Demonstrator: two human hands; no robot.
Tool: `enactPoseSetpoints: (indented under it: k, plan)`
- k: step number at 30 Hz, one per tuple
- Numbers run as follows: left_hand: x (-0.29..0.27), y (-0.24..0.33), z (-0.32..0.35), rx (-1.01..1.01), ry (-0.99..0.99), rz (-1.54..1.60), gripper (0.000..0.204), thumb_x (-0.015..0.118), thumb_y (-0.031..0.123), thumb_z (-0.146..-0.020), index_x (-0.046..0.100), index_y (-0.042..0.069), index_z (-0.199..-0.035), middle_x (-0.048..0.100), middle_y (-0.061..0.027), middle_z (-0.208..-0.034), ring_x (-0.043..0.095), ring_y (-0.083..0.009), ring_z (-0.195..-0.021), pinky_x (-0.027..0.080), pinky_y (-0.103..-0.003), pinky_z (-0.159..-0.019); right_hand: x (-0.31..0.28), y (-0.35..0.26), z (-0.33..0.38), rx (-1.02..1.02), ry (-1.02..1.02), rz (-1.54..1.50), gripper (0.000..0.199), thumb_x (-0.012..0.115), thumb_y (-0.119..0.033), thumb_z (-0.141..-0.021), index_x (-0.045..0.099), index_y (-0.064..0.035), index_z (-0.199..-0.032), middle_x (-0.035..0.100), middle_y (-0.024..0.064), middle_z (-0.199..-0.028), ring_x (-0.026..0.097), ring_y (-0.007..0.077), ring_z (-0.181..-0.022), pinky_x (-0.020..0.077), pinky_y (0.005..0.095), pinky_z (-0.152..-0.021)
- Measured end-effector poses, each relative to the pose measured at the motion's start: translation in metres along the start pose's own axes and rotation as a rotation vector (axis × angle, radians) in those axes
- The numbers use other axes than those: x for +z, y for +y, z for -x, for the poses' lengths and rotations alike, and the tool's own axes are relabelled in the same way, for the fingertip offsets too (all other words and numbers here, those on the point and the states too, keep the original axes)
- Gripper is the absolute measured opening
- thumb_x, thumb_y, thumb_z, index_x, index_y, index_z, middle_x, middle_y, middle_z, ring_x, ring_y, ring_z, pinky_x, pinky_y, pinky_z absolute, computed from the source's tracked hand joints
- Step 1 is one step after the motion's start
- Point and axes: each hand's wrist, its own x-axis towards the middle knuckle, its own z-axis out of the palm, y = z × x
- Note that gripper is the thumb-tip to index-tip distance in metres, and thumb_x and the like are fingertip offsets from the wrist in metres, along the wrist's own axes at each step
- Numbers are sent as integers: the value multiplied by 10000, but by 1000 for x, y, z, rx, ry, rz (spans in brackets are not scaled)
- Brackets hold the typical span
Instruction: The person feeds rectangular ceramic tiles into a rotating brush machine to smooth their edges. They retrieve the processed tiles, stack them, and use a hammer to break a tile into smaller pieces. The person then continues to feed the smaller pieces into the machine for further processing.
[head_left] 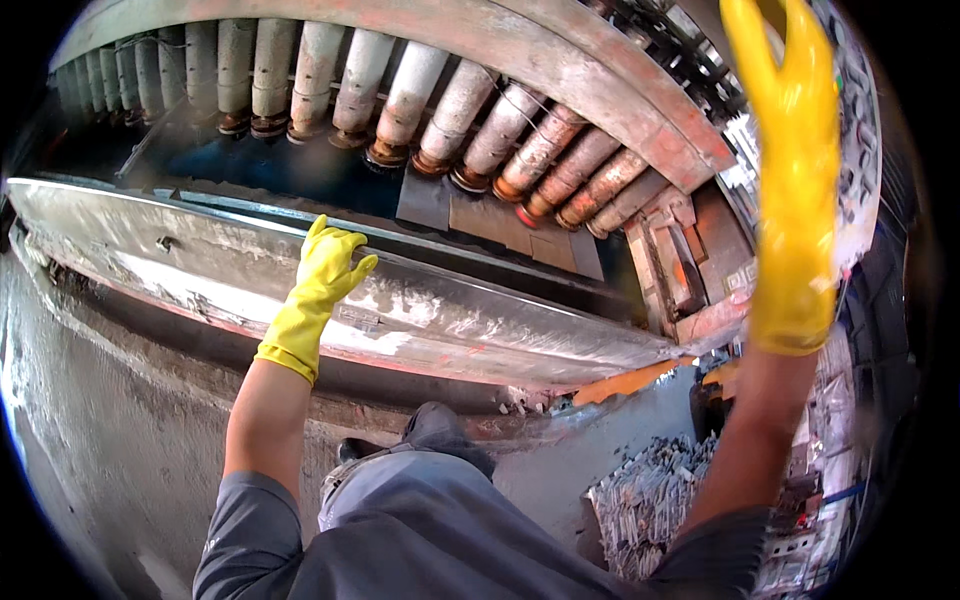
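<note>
Along the long metal ledge [470,320] of the machine, I have my left hand [330,262] in its yellow glove resting flat, fingers spread and pressed lightly on the upper edge, gripping nothing. My right hand [795,150], also gloved in yellow, is raised high at the right side of the frame, fingers pointing up and loosely apart; I see nothing held in it, though the fingertips run out of view at the top.

Beyond the ledge, a row of worn cylinders [450,110] fans across the upper part of the machine under a curved, rusty steel beam [560,60]. Below them lies a dark, wet trough [300,175], just past my left fingertips.

To do this well, I judge that 2 things matter. First, the ledge looks slick and streaked with pale residue, so I want the left palm bearing down squarely, not just the fingertips, to keep my lean steady. Second, the raised right arm should stay apart from the cylinder ends while my weight is forward. A heap of pale metal pieces [650,490] sits low at right, beside my knee [440,425].
</note>
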Motion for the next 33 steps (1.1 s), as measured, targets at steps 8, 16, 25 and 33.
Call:
enactPoseSetpoints:
  k: [8, 16, 25, 33]
  plan:
    - [-14, -5, -12, -98, -143, -42, 496, 794, 510, -775, 766, 65, -992, 721, -84, -824, 684, -299, -890, 345, -502, -1158, 129, -60, 332, 490, -597, -501, 375, 677, -237, -954, 656, -23, -1262, 702, 220, -1158, 665, 392, -1079, 521, 456, -949]
    - [-29, 2, -25, -246, -356, -146, 664, 804, 644, -720, 765, 54, -1022, 722, -100, -809, 694, -305, -893, 338, -504, -1162, 182, -94, 459, 687, -633, -108, 466, 642, -447, -950, 631, -126, -614, 649, 150, -622, 629, 395, -572, 495, 511, -536]
    - [-23, -2, -35, -313, -506, -226, 810, 704, 757, -752, 726, 37, -1122, 742, -128, -957, 699, -309, -988, 229, -496, -1234, 184, -89, 456, 788, -800, -69, 550, 535, -528, -986, 711, -119, -664, 700, 140, -660, 689, 365, -627, 554, 481, -619]
    - [-17, -11, -42, -383, -627, -257, 798, 781, 683, -725, 704, 46, -1198, 745, -148, -1034, 686, -328, -1050, 280, -453, -1193, 183, -89, 455, 832, -838, -81, 547, 528, -535, -985, 733, -119, -695, 716, 135, -686, 716, 353, -668, 569, 478, -632]
